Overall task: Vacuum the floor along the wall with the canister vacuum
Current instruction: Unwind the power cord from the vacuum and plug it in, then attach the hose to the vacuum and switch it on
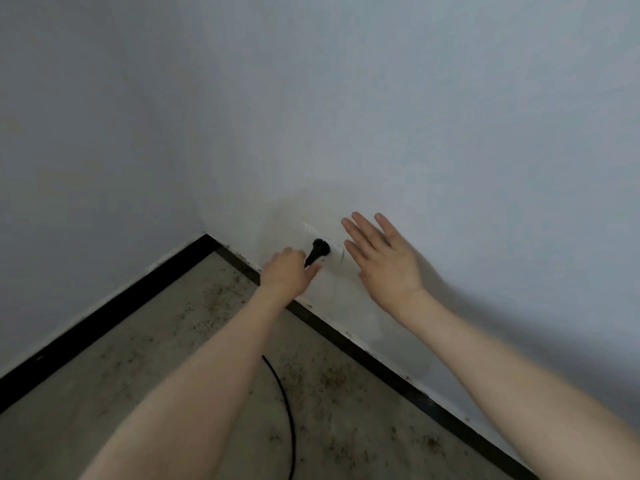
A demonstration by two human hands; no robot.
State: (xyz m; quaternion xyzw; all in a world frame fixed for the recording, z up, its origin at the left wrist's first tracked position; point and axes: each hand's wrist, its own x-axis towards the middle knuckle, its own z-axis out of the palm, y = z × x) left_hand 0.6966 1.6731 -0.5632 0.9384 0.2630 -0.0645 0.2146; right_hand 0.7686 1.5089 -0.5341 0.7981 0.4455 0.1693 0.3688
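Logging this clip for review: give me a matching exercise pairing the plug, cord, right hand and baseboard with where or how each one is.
Things:
1. plug
2. cord
3. right hand
4. baseboard

States:
A. fingers spread flat at the wall, beside the socket
B. black strip where wall meets floor
C. gripped by the left hand at the socket
D. trailing across the speckled floor

Pairs: 1-C, 2-D, 3-A, 4-B
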